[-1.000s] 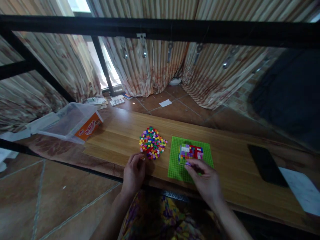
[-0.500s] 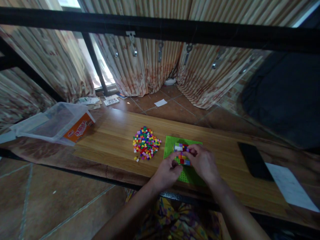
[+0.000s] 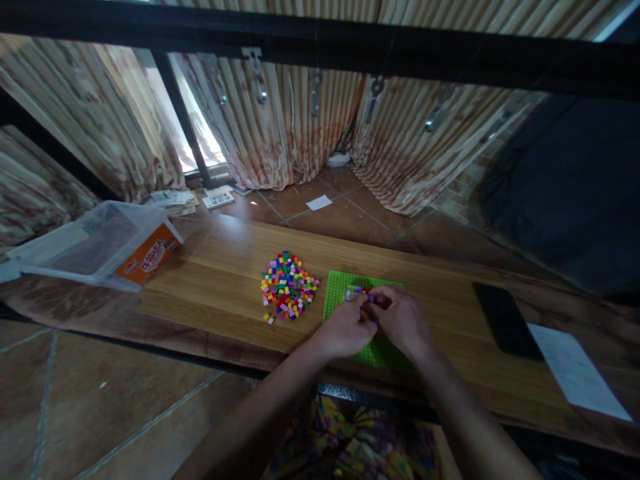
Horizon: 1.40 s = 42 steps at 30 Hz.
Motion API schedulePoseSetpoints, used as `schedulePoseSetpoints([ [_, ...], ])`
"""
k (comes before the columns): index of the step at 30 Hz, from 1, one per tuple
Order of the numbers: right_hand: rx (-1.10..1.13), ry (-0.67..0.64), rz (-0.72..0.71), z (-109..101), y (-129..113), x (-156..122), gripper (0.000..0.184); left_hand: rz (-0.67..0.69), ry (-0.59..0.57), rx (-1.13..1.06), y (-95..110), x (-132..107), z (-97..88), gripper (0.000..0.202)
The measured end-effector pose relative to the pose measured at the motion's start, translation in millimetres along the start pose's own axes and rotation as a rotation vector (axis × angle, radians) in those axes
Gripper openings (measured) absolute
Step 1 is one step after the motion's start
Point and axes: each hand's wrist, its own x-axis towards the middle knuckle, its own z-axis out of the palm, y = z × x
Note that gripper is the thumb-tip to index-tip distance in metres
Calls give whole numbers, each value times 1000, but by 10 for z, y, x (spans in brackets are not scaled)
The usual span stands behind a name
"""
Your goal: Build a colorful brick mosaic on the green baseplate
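A green studded baseplate (image 3: 336, 288) lies on the wooden board, with a block of small coloured toy bricks (image 3: 353, 291) on it. Both hands are over this block and hide most of it; only its white, purple and red far edge shows. My left hand (image 3: 349, 328) reaches across the block from the near left, fingers bent and closed. My right hand (image 3: 404, 321) comes from the right, thumb and index finger pinched together close to the left fingertips. What either hand pinches is too small and covered to make out.
A heap of loose coloured bricks (image 3: 287, 285) lies left of the baseplate. Farther left stands a clear plastic box (image 3: 100, 250) with an orange label. To the right are a black phone-like slab (image 3: 506, 320) and a white paper sheet (image 3: 577, 370). A dark rail (image 3: 320, 33) crosses above.
My left hand has moved right and forward over the brick block, up against the right fingers, covering bricks that showed before. The view has shifted slightly.
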Motion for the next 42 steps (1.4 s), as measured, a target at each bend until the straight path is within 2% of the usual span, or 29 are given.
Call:
schedulePoseSetpoints([
  [5,48,3,13,-29,9,-18,17,-2,32,83,57,-22,24,42],
  [10,160,6,41,-66,43,-100,24,-39,24,96,16,-66,111,46],
  [13,193,34,69,-56,65,-144,26,-74,7,37,-21,-95,173,52],
  [16,214,65,112,-32,70,-151,27,-104,41,-4,-36,-123,226,58],
  [21,215,104,159,3,43,-118,26,-119,79,64,-27,-135,282,67],
  [42,339,119,282,-1,78,12,19,-81,63,199,-39,-128,325,66],
])
